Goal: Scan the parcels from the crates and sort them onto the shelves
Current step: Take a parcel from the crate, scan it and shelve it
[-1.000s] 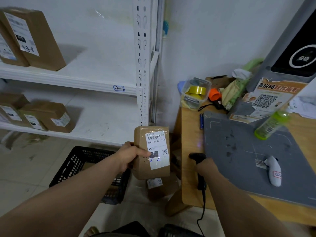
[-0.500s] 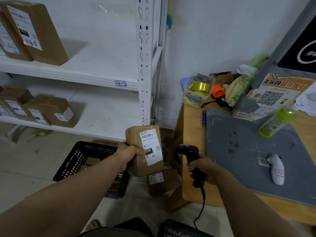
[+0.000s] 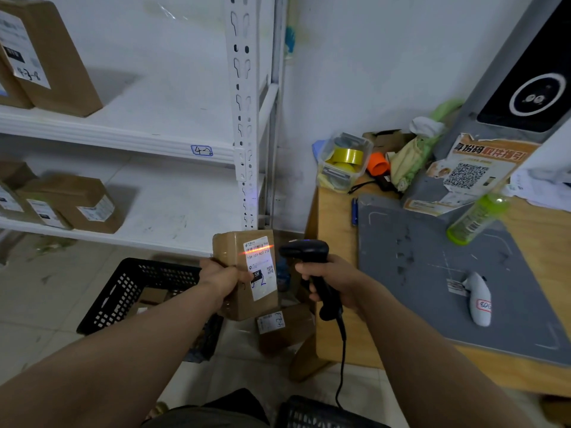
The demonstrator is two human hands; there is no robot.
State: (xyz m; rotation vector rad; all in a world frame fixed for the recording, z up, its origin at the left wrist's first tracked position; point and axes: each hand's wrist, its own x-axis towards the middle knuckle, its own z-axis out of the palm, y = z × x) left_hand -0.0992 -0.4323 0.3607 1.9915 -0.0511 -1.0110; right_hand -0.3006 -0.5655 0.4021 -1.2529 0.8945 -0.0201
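Head cam: left hand (image 3: 222, 278) fingers grip the parcel (image 3: 244, 304), its label (image 3: 262, 267) mostly blurry besides "15H", while right hand (image 3: 338, 279) fingers wrap the scanner (image 3: 306, 251).

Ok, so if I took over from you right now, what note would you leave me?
Left hand grips the brown cardboard parcel with a white label, upright, near the black plastic crate.
Right hand grips the black corded handheld scanner; its red line lies across the label's barcode.
Done: several brown parcels sit on the white metal shelves.
Left: shelve this parcel, then scan the boxes visible in the crate and the labelled box on the floor.
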